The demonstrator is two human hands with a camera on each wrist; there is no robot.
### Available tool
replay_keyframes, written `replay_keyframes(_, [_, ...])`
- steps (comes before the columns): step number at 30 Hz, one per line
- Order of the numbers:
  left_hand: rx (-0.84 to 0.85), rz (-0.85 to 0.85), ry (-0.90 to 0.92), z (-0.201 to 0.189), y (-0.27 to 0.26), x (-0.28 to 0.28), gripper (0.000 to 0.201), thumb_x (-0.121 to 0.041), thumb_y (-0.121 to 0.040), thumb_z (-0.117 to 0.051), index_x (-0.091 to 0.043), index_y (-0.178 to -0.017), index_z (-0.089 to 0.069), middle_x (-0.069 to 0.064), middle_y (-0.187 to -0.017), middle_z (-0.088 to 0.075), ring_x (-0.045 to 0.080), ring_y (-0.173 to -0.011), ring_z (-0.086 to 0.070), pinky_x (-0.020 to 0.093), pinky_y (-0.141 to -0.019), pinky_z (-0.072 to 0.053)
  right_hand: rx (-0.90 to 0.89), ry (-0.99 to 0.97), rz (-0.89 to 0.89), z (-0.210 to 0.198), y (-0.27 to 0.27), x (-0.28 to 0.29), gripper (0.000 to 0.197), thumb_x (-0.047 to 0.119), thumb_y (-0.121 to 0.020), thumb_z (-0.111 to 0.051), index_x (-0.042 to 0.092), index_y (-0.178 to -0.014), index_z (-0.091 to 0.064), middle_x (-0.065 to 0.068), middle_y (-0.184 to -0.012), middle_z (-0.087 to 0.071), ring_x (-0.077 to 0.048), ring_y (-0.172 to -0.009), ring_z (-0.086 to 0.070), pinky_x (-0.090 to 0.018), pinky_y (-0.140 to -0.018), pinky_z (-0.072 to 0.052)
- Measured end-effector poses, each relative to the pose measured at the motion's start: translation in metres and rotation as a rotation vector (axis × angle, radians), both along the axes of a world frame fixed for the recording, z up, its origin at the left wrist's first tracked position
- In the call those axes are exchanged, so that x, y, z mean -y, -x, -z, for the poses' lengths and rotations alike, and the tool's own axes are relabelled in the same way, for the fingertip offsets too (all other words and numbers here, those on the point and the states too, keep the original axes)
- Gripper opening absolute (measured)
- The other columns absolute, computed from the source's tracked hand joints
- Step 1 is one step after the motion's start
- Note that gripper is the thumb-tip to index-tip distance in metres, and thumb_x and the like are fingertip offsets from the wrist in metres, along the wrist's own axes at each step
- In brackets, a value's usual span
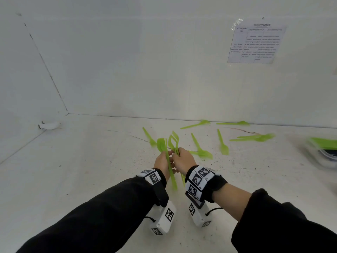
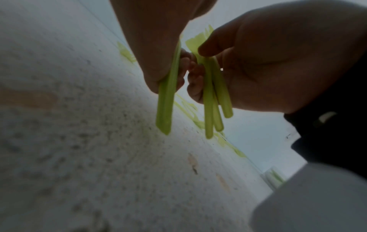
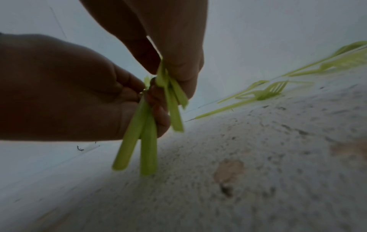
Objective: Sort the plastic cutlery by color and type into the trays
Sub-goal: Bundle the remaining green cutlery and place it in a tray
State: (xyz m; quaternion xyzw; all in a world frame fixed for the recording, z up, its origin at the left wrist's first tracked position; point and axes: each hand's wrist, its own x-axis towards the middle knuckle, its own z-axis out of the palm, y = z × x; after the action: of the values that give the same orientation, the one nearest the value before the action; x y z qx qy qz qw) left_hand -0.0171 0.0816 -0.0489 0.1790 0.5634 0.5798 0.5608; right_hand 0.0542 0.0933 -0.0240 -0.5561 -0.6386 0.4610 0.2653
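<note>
— Plastic cutlery, all one lime green, and the nearest of it is up off the table: the left hand (image 1: 162,164) has its fingers curled round a bunch of forks (image 1: 162,145), handles hanging down toward the wrists.

— And the other hand?

— The right hand (image 1: 184,162) is closed on a second bunch (image 1: 174,141), held just beside the first, the two hands nearly touching. From the wrist views I count about three slim, flat-sided handles (image 2: 213,100) in it, thin and slightly see-through. Whether they're spoons or forks I can't tell; the heads blur.

— So how far along would you say?

— Somewhere in the middle, I'd guess. Those two bunches are gathered but not yet put away. Just beyond the hands a loose scatter (image 1: 201,152) lies on the table, including a fork (image 1: 224,146) with its tines toward us. Further back, more pieces (image 1: 255,137) lie to the right, and two pieces (image 1: 196,124) rest by the wall.

— Any tray in sight?

— One, at the far right edge: a tray (image 1: 326,156), badly blurred, with green pieces (image 1: 324,143) already in it, so some sorting looks done.

— And the table itself?

— The table (image 1: 82,170) is white, matte, speckled with dark flecks and a fine crack or two.
</note>
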Motion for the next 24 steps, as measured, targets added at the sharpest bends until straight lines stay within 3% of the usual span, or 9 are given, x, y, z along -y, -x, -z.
replay_keyframes(2, [0.006,-0.008,-0.019,0.001,-0.001,-0.001,0.024,-0.019,-0.100,-0.029,-0.009,-0.100,-0.051,0.008,-0.081,-0.056,0.019,-0.069,-0.051,0.029,-0.062,-0.041,0.019,-0.047,0.025,0.001,-0.001,0.002,0.022,0.011,-0.093,-0.042,0.002,-0.104,-0.059,-0.016,-0.102,-0.065,-0.030,-0.092,-0.062,-0.032,-0.075,-0.055])
replay_keyframes(4, [-0.012,-0.032,-0.018,0.002,-0.001,-0.001,0.023,-0.021,-0.101,-0.030,-0.011,-0.100,-0.050,0.007,-0.083,-0.056,0.018,-0.073,-0.053,0.030,-0.064,-0.043,0.011,-0.063,0.049,0.001,-0.006,0.004,0.026,0.010,-0.093,-0.047,0.004,-0.115,-0.057,-0.014,-0.109,-0.065,-0.024,-0.091,-0.061,-0.005,-0.056,-0.046])
replay_keyframes(5, [-0.020,-0.032,-0.016,0.003,-0.001,-0.002,0.023,-0.022,-0.101,-0.030,-0.012,-0.099,-0.051,0.007,-0.084,-0.056,0.018,-0.075,-0.053,0.031,-0.066,-0.043,0.009,-0.067,0.058,0.002,-0.009,0.003,0.026,0.010,-0.092,-0.049,0.005,-0.117,-0.057,-0.012,-0.110,-0.065,-0.019,-0.086,-0.058,-0.001,-0.048,-0.040])
replay_keyframes(7, [-0.042,-0.020,-0.023,0.007,-0.001,-0.003,0.027,-0.022,-0.101,-0.030,-0.010,-0.095,-0.054,0.008,-0.085,-0.056,0.019,-0.077,-0.053,0.032,-0.068,-0.045,0.011,-0.088,0.076,0.002,-0.012,0.002,0.021,0.011,-0.090,-0.053,0.008,-0.109,-0.062,-0.009,-0.106,-0.067,-0.014,-0.083,-0.055,-0.004,-0.053,-0.039])
replay_keyframes(9, [-0.063,-0.003,-0.041,0.008,-0.003,-0.004,0.030,-0.020,-0.101,-0.029,-0.008,-0.092,-0.055,0.010,-0.086,-0.056,0.019,-0.076,-0.054,0.033,-0.067,-0.046,-0.009,-0.093,0.105,0.004,-0.011,0.003,0.014,0.012,-0.086,-0.057,0.010,-0.097,-0.065,-0.010,-0.099,-0.069,-0.019,-0.085,-0.062,-0.024,-0.075,-0.052])
replay_keyframes(12, [-0.048,0.033,-0.046,0.010,-0.007,-0.005,0.033,-0.023,-0.101,-0.027,-0.005,-0.104,-0.055,0.013,-0.097,-0.060,0.021,-0.083,-0.057,0.030,-0.067,-0.047,-0.036,-0.081,0.135,0.005,-0.009,0.005,0.014,0.012,-0.084,-0.056,0.009,-0.094,-0.066,-0.012,-0.091,-0.070,-0.028,-0.086,-0.067,-0.043,-0.080,-0.056])
replay_keyframes(16, [-0.095,0.034,-0.041,0.005,-0.012,-0.001,0.034,-0.025,-0.101,-0.030,-0.005,-0.113,-0.054,0.015,-0.102,-0.056,0.026,-0.091,-0.051,0.032,-0.067,-0.043,0.005,-0.106,0.120,0.008,-0.014,0.002,0.009,0.017,-0.088,-0.054,0.016,-0.081,-0.058,-0.002,-0.078,-0.061,-0.015,-0.074,-0.059,-0.023,-0.065,-0.047])
replay_keyframes(20, [-0.118,-0.003,-0.031,0.007,-0.010,-0.002,0.025,-0.022,-0.101,-0.032,-0.011,-0.107,-0.052,0.005,-0.086,-0.050,0.018,-0.070,-0.046,0.029,-0.059,-0.040,-0.043,-0.069,0.143,0.007,-0.014,0.002,0.017,0.015,-0.092,-0.044,0.014,-0.077,-0.053,-0.005,-0.083,-0.061,-0.021,-0.077,-0.057,-0.038,-0.076,-0.053])
replay_keyframes(24, [-0.103,0.001,-0.044,0.011,-0.008,-0.004,0.026,-0.024,-0.101,-0.031,-0.011,-0.104,-0.054,0.003,-0.087,-0.057,0.022,-0.081,-0.049,0.030,-0.063,-0.041,-0.034,-0.079,0.073,0.005,-0.016,0.001,0.015,0.014,-0.093,-0.044,0.014,-0.080,-0.053,-0.001,-0.083,-0.063,-0.012,-0.068,-0.054,-0.021,-0.060,-0.042])
